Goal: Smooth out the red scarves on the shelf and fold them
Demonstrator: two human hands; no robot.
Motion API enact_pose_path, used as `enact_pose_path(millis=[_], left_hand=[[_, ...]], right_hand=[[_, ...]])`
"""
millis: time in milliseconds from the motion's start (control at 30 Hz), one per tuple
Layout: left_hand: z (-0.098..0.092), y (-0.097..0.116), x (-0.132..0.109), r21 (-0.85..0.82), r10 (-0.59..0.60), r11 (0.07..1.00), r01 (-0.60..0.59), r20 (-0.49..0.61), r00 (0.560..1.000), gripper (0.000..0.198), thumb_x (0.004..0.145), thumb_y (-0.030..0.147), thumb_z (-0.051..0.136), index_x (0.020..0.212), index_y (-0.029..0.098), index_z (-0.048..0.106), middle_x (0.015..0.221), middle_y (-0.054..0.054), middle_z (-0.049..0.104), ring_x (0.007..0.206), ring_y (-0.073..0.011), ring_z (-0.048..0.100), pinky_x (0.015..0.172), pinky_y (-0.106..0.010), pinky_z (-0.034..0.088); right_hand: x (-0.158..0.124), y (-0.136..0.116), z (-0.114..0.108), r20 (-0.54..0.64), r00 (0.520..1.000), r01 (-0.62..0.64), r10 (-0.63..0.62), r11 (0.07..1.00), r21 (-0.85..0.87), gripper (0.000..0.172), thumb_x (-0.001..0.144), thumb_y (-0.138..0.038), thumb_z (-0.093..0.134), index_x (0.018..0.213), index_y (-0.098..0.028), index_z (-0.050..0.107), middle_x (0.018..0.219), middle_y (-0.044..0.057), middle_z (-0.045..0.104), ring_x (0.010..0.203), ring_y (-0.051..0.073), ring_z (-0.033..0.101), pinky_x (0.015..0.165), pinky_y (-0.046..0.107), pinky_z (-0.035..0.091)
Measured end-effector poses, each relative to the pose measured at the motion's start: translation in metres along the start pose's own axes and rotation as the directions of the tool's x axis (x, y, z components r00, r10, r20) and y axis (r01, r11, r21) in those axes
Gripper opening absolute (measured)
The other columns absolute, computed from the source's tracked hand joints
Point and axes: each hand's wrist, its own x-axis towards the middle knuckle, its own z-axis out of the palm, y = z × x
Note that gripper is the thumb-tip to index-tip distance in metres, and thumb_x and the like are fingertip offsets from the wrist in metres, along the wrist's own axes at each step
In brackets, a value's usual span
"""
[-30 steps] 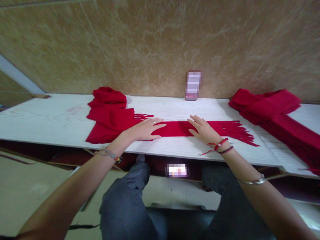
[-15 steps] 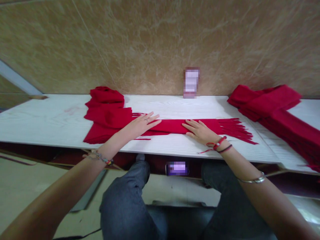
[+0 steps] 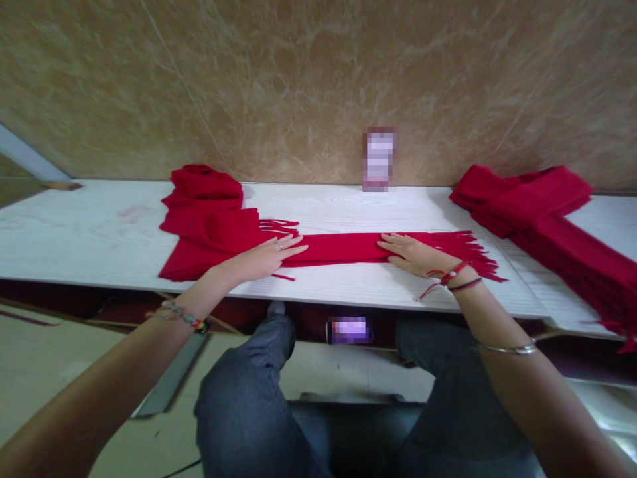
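A red fringed scarf (image 3: 343,248) lies in a narrow folded strip along the white table, its fringe pointing right. At its left end the cloth bunches into a loose heap, with more fringe showing there. My left hand (image 3: 261,257) rests flat on the strip near that heap, fingers outstretched. Toward the fringed end, my right hand (image 3: 411,252) presses on the strip with its fingers extended and slightly apart. Neither hand grips the cloth.
On the right of the white table (image 3: 348,285) lies a stack of red scarves (image 3: 557,232). A small blurred upright item (image 3: 379,159) stands against the marbled wall. Below the front edge, a phone-like blurred object (image 3: 349,330) sits between my knees.
My hands have slid apart along the strip, the left one leftward and the right one rightward. The strip between them looks smoother. The whole view has shifted slightly.
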Motion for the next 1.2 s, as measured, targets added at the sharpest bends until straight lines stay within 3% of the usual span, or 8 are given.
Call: enact_pose_path(millis=[200,400,500,633,800,933,1067,1200], left_hand=[[-0.001,-0.006,-0.013,0.078,-0.001,0.997,0.001,0.007,1.0,0.058,0.086,0.006,0.031,0.14,0.027,0.031,0.149,0.0,0.021,0.138,-0.0161,0.015,0.111,-0.034,0.015],[-0.021,-0.001,-0.01,-0.025,0.0,1.0,0.003,0.114,0.994,0.062,0.081,0.01,0.037,0.14,0.028,0.031,0.151,0.0,0.016,0.137,-0.0184,0.016,0.11,-0.034,0.019],[-0.035,0.011,0.007,-0.121,-0.005,0.992,0.019,0.111,0.994,0.055,0.085,0.025,0.039,0.14,0.028,0.03,0.151,0.0,0.015,0.137,-0.0197,0.019,0.109,-0.034,0.02],[-0.038,0.041,0.05,-0.154,-0.02,0.988,0.013,-0.042,0.999,0.048,0.094,0.036,0.022,0.141,0.026,0.027,0.152,0.001,0.014,0.138,-0.0163,0.013,0.111,-0.034,0.013],[-0.014,0.064,0.085,-0.129,-0.013,0.992,0.006,-0.055,0.998,0.051,0.095,0.04,0.022,0.143,0.025,0.02,0.152,-0.002,0.009,0.139,-0.0199,0.006,0.11,-0.037,0.01],[-0.003,0.063,0.083,-0.115,-0.011,0.993,0.005,-0.047,0.999,0.049,0.096,0.039,0.019,0.143,0.026,0.019,0.152,-0.002,0.012,0.139,-0.0193,0.007,0.11,-0.037,0.007],[-0.007,0.062,0.079,-0.128,-0.013,0.992,0.011,-0.012,1.0,0.05,0.096,0.039,0.018,0.144,0.026,0.017,0.152,-0.001,0.009,0.139,-0.0197,0.006,0.11,-0.038,0.007],[-0.017,0.063,0.083,-0.161,-0.039,0.986,0.05,0.066,0.997,0.05,0.095,0.039,0.023,0.143,0.026,0.02,0.152,-0.002,0.011,0.139,-0.0222,0.007,0.11,-0.045,0.007]], right_hand=[[-0.024,0.015,0.002,-0.021,0.999,-0.047,0.048,0.998,0.032,0.048,0.088,-0.02,0.034,0.135,-0.012,0.041,0.141,0.015,0.037,0.132,0.026,0.031,0.105,0.047,0.031],[-0.032,0.011,-0.005,-0.037,0.998,-0.055,0.057,0.998,0.037,0.048,0.091,-0.035,0.035,0.133,-0.014,0.044,0.14,0.015,0.04,0.131,0.026,0.033,0.104,0.048,0.032],[-0.023,-0.002,-0.012,-0.116,0.984,-0.137,0.138,0.99,0.014,0.046,0.093,-0.035,0.03,0.128,-0.014,0.05,0.137,0.015,0.044,0.13,0.026,0.035,0.104,0.049,0.031],[0.001,-0.03,-0.017,-0.231,0.954,-0.201,0.191,0.979,-0.019,0.046,0.094,-0.034,0.026,0.133,-0.017,0.044,0.142,0.012,0.038,0.132,0.027,0.03,0.104,0.052,0.028],[0.016,-0.051,-0.005,-0.074,0.976,-0.209,0.203,0.974,-0.086,0.048,0.094,-0.037,0.024,0.139,-0.023,0.034,0.145,0.01,0.033,0.131,0.031,0.03,0.099,0.057,0.032],[0.003,-0.041,0.0,-0.057,0.96,-0.279,0.274,0.952,-0.128,0.049,0.094,-0.034,0.023,0.14,-0.022,0.032,0.146,0.01,0.032,0.13,0.032,0.031,0.098,0.057,0.032],[-0.022,-0.019,-0.003,-0.047,0.921,-0.39,0.388,0.91,-0.141,0.05,0.092,-0.029,0.025,0.139,-0.014,0.034,0.145,0.014,0.032,0.13,0.034,0.032,0.096,0.058,0.033],[-0.033,-0.003,-0.008,-0.178,0.844,-0.528,0.505,0.84,-0.12,0.045,0.087,-0.02,0.031,0.127,-0.01,0.049,0.135,0.017,0.046,0.123,0.034,0.041,0.096,0.058,0.034]])
